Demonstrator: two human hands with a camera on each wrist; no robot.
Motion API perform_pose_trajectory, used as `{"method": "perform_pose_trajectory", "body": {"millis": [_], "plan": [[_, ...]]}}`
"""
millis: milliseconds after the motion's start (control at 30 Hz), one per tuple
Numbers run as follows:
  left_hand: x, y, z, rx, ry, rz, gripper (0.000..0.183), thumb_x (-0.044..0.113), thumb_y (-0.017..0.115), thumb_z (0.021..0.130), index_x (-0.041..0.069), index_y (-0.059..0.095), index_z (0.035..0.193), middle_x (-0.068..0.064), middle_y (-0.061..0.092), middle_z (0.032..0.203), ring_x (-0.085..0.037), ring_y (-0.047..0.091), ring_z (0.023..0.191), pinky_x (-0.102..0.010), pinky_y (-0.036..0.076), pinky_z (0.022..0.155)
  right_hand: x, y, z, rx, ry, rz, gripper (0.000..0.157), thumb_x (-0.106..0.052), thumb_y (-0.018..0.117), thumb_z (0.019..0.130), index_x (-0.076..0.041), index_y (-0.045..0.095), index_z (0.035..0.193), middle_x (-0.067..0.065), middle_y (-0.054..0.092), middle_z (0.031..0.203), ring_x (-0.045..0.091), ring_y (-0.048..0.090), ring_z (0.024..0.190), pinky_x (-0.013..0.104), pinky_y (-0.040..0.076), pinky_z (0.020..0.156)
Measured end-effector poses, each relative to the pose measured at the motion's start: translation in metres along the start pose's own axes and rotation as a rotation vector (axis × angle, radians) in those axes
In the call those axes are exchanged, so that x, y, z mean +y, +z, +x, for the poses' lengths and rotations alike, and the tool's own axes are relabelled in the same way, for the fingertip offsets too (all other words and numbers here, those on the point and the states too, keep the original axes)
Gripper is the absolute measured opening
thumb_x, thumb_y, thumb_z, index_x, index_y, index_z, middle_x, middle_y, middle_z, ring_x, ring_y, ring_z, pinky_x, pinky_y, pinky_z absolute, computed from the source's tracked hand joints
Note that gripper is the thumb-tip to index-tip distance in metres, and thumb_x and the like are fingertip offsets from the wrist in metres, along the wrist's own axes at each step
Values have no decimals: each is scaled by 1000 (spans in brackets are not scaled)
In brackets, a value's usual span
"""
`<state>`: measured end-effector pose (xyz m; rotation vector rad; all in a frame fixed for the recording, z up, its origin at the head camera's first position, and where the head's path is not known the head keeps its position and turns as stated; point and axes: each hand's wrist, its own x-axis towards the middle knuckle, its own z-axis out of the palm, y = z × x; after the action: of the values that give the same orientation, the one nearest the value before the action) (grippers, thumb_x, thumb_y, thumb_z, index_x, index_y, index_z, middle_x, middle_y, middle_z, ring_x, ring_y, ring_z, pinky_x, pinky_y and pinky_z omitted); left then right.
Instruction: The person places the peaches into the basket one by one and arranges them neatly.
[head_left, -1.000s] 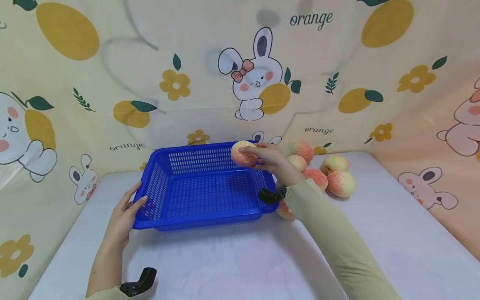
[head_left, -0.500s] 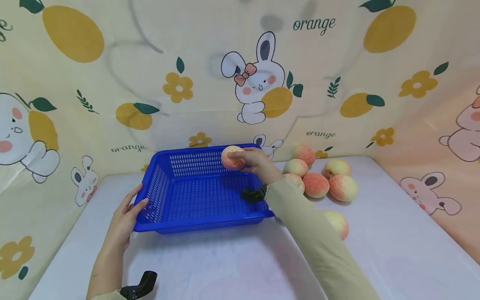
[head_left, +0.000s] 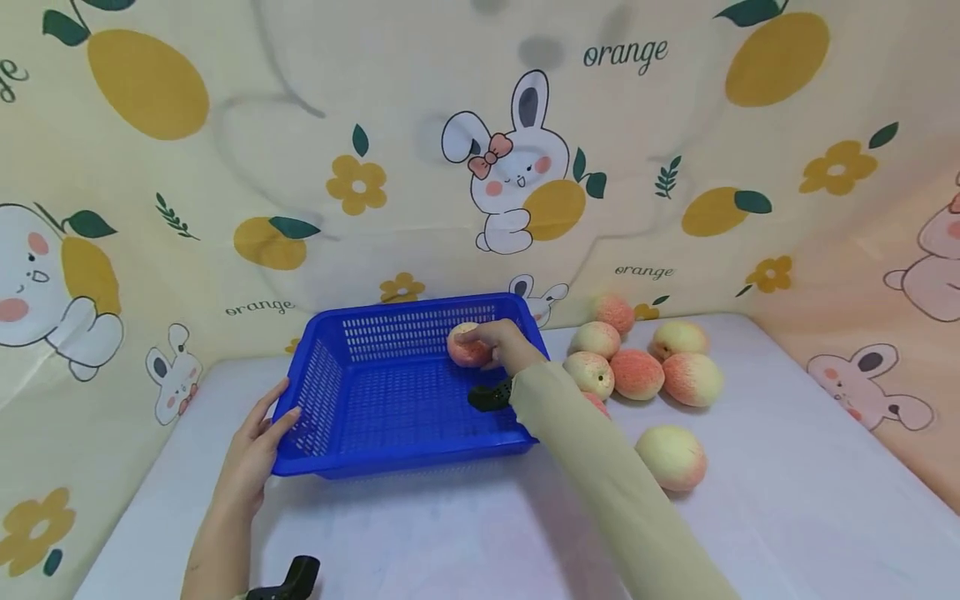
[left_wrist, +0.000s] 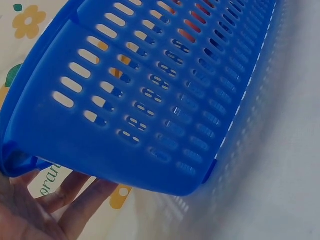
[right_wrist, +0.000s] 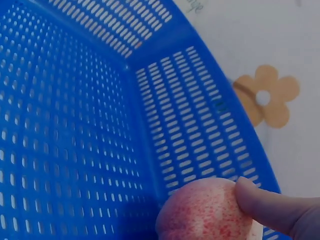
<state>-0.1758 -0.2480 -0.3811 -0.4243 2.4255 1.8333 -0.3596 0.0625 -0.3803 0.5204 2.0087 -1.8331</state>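
Observation:
A blue perforated plastic basket [head_left: 405,457] is held at its left rim by my left hand [head_left: 251,450], thumb over the rim. In the left wrist view, the fingers of this hand [left_wrist: 75,205] reach beneath the corner of the basket [left_wrist: 65,135]. My right hand [head_left: 510,343] pinches a red-and-cream peach [head_left: 463,350] inside the basket, toward its far right corner. The right wrist view shows the thumb [right_wrist: 272,206] pressed to the side of that peach [right_wrist: 205,212], close to the basket's slotted wall [right_wrist: 185,120].
Several peaches [head_left: 636,375] lie grouped on the white tabletop [head_left: 780,467] right of the basket. One paler peach [head_left: 671,458] sits nearer the front, beside the right sleeve [head_left: 600,467]. A printed cloth backdrop [head_left: 405,100] stands behind the table.
My right hand has moved left and down with the peach, from above the far right rim to inside the basket. My left hand keeps its grip on the rim.

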Motion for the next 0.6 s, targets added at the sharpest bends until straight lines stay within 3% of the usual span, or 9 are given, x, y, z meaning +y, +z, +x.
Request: {"method": "perform_pose_trajectory", "body": {"millis": [167,200,300,400,467,600], "plan": [[-2,0,-2,12,-6,-17,64,47,47,98,38,15,153,-24,9,158,-47,29,137,-57,30,108,18,-1,58,-22,35,-33,86,-3,88,61,5,46,135,20,47,139,39,55,118,61,51,81],[-2,0,-3,7,-7,-20,65,47,47,97,38,15,153,-24,9,158,-47,29,136,-57,30,109,19,-2,59,-25,46,-32,86,-2,88,61,5,46,135,20,48,139,40,55,117,62,51,81],[-3,-1,-4,7,-14,-11,65,47,47,98,38,14,153,-24,7,159,-47,27,137,-57,29,109,14,1,45,-21,62,-59,81,2,84,67,7,43,137,22,44,142,43,52,119,63,50,83],[-3,-1,-4,11,-14,-8,64,46,46,98,38,14,153,-23,5,159,-47,26,138,-58,28,110,-2,6,-8,-19,71,-69,71,3,71,80,7,36,142,22,34,149,45,41,131,61,43,96],[-3,-1,-2,9,-12,-14,64,46,47,98,39,15,153,-22,5,159,-47,26,138,-57,28,110,-9,6,-30,-21,63,-79,70,1,66,84,7,30,144,23,30,152,46,35,135,60,39,101],[-1,1,0,2,-18,-13,65,47,47,98,38,14,153,-23,6,159,-48,28,137,-56,30,109,-19,1,-51,-39,44,-107,79,-3,67,85,4,21,149,21,24,155,47,28,138,62,35,104]]}}
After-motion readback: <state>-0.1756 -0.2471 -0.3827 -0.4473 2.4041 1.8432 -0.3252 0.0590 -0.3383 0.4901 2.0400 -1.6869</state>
